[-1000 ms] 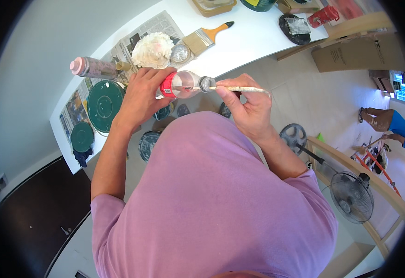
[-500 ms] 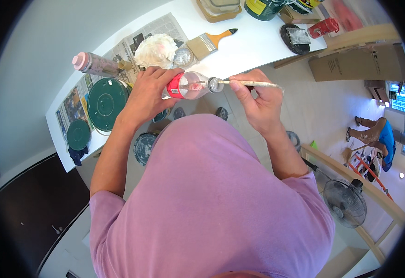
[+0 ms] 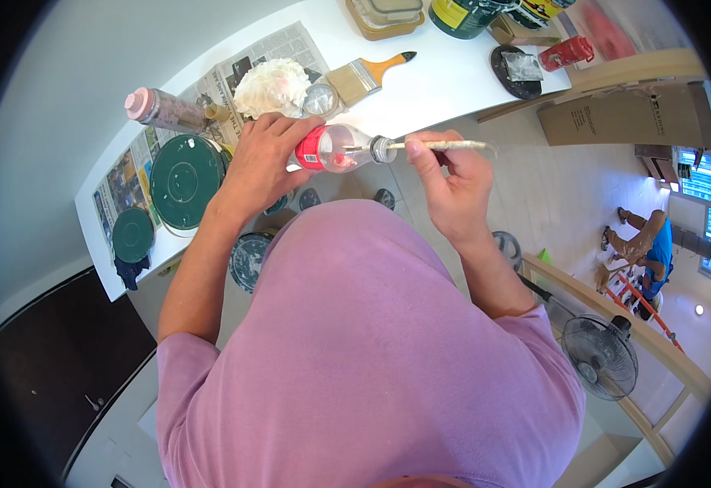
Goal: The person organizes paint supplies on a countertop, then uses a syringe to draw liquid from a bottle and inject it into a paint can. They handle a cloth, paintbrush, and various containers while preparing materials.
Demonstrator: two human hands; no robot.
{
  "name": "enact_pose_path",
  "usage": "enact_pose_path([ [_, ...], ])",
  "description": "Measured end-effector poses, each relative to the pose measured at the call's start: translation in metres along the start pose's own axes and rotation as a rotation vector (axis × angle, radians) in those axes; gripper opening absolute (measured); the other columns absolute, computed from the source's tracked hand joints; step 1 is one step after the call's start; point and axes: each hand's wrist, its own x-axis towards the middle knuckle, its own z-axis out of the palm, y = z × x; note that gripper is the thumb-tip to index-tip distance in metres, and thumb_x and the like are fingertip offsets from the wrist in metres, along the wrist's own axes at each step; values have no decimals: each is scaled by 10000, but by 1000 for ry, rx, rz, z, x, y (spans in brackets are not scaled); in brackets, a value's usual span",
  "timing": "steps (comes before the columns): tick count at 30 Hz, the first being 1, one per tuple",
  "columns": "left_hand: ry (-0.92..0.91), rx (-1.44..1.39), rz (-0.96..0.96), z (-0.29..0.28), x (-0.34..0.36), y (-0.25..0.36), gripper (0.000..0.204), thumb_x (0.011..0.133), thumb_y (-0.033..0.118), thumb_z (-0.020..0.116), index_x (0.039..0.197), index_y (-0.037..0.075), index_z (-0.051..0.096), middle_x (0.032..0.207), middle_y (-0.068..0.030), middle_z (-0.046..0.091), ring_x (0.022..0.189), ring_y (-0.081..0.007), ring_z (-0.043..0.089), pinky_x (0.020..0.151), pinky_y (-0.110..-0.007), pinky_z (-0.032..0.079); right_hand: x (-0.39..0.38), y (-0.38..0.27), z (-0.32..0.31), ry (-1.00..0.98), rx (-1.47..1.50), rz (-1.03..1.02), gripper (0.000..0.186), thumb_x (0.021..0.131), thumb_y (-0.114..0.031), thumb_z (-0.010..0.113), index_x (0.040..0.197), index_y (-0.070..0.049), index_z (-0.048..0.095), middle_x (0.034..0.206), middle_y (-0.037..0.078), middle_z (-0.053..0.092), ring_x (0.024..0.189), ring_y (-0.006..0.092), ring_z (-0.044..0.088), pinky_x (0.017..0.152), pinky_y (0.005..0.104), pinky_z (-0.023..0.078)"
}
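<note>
Tabletop [image 3: 453,77] free beyond bottle [image 3: 331,150]; paintbrush [image 3: 362,79] bars left, black disc [image 3: 523,90] right.

T-shirt [image 3: 364,325]: mauve-pink, plain cloth, softly creased
Left sleeve [image 3: 183,362]: short, same mauve, at the T-shirt's left edge
Right sleeve [image 3: 547,346]: short, same mauve, at the T-shirt's right edge
Left hand [image 3: 264,167] and right hand [image 3: 457,185]: bare
Shoes [image 3: 385,198]: dark grey, just past the T-shirt's far edge, detail too small

Transparent bottle [image 3: 349,140] with red label [image 3: 310,149], in the left fingers [image 3: 305,125]; cream stick [image 3: 463,145], in the right fingers [image 3: 426,167]; white-flecked dark-green lid [image 3: 186,183], left of the former; orange-handled paintbrush [image 3: 364,78], beyond both.
</note>
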Motion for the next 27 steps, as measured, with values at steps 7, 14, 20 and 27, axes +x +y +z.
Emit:
enact_pose_path([
  [7,78,37,21,4,1,1,701,737,186,865,1389,145,610,1208,-99,669,1192,-312,571,1031,-454,423,-3,-12,4,28,-88,-15,136,967,-120,757,992,14,762,816,50,697,670,72,569,592,244,451],
  [14,115,46,14,8,-1,6,710,727,171,870,1387,140,611,1217,-93,674,1192,-314,574,1037,-458,430,-10,-1,12,101,223,210,204,1000,-172,741,1013,32,753,813,-1,674,723,45,557,639,221,452],
  [20,139,38,15,11,-4,7,711,721,176,877,1380,136,614,1225,-91,681,1191,-314,580,1044,-460,434,-14,-4,10,77,217,275,197,999,-169,741,1023,26,755,804,-12,666,726,42,551,640,221,446],
  [27,139,53,21,12,-5,10,716,717,169,882,1380,134,614,1230,-93,682,1200,-318,580,1047,-468,433,-12,-1,10,28,118,132,201,1004,-175,728,1032,23,751,784,-4,662,680,42,530,591,233,423],
])
